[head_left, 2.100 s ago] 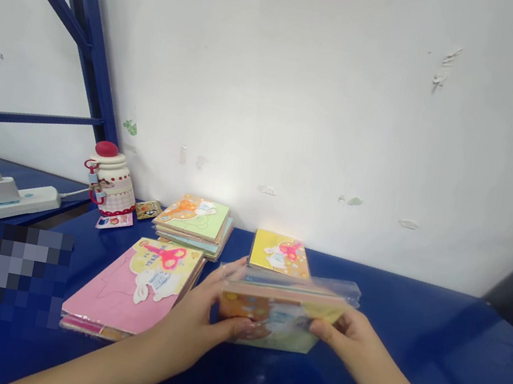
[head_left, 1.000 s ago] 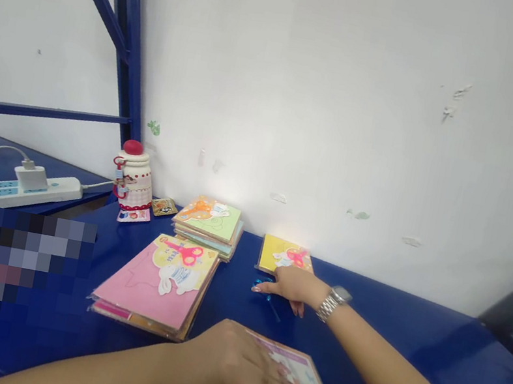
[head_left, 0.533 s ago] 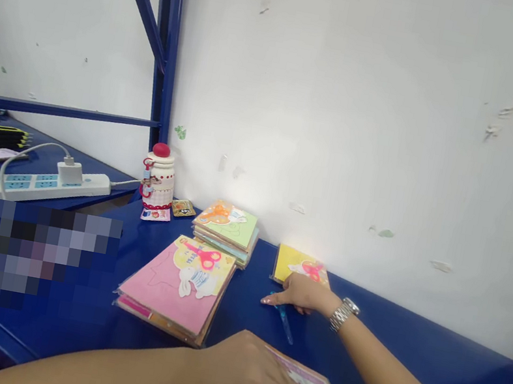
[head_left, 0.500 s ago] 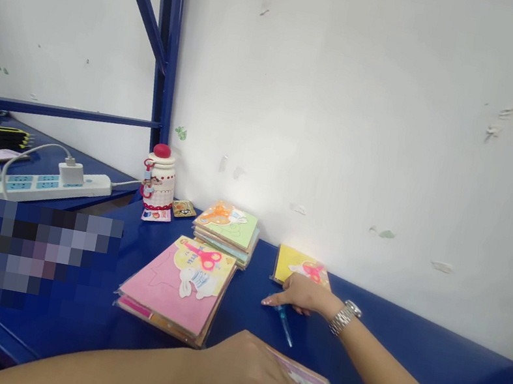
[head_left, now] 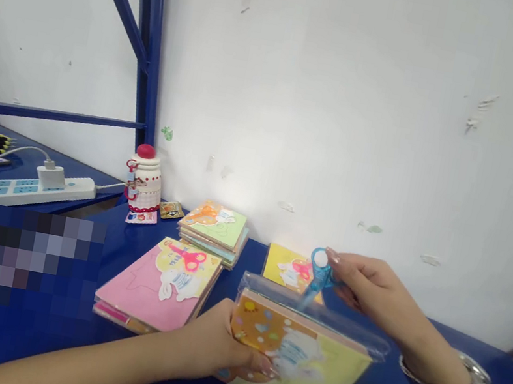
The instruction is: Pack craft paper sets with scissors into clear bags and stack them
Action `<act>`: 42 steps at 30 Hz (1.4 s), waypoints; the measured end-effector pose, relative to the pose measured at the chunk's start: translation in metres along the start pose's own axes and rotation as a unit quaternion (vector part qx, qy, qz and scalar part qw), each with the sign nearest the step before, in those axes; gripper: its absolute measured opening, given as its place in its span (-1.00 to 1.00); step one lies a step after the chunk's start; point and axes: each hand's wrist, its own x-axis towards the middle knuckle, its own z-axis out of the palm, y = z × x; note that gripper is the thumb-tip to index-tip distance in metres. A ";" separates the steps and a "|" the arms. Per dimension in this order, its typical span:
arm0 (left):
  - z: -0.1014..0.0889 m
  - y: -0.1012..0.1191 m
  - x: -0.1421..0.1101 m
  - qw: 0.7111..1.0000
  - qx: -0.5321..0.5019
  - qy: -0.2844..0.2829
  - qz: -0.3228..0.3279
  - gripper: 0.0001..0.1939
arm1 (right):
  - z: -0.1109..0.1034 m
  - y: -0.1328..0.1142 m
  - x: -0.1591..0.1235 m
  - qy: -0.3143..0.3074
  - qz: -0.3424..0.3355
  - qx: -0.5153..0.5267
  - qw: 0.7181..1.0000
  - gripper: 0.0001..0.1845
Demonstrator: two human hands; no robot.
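The packet of paper [head_left: 340, 376], pale yellow with an orange dotted panel and a blurred white rabbit, was tilted in the left hand [head_left: 230, 343], its clear sleeve [head_left: 271, 290] jutting past the top edge. The translucent blue scissors [head_left: 319, 273] pointed down at that edge, handles in the right hand's [head_left: 370, 291] fingers; whether the tip was inside was unclear.

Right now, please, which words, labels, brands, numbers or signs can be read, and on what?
Nothing is readable for certain.
Pink-yellow paper pack: characters too blurred.
Small flat pink packet: print too small.
Small flat gold packet: print too small.
Yellow-orange wrapped pack in the left hand: no legible text.
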 end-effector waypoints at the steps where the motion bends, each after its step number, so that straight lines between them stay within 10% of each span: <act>1: 0.000 0.000 0.001 1.000 -0.003 0.000 0.010 -0.57 | 0.000 -0.004 -0.003 0.022 -0.011 0.006 1.000 -0.43; 8: -0.002 0.001 0.005 0.999 0.016 0.028 0.030 -0.58 | 0.024 -0.021 -0.011 0.043 -0.091 -0.124 0.987 -0.48; 25: 0.010 0.018 -0.009 0.996 0.043 -0.030 0.072 -0.63 | 0.045 -0.024 -0.019 -0.001 -0.323 -0.511 0.796 -0.44; 30: 0.011 0.013 -0.011 0.997 0.070 0.003 0.042 -0.74 | 0.026 -0.024 -0.026 0.023 -0.184 -0.467 0.865 -0.47; 35: 0.013 0.009 -0.011 0.999 0.029 0.006 0.023 -0.66 | -0.005 -0.023 -0.029 -0.089 0.011 -0.275 0.957 -0.58; 42: 0.013 0.007 -0.008 1.000 -0.020 0.020 0.011 -0.54 | -0.007 -0.022 -0.028 -0.089 0.061 -0.137 0.985 -0.65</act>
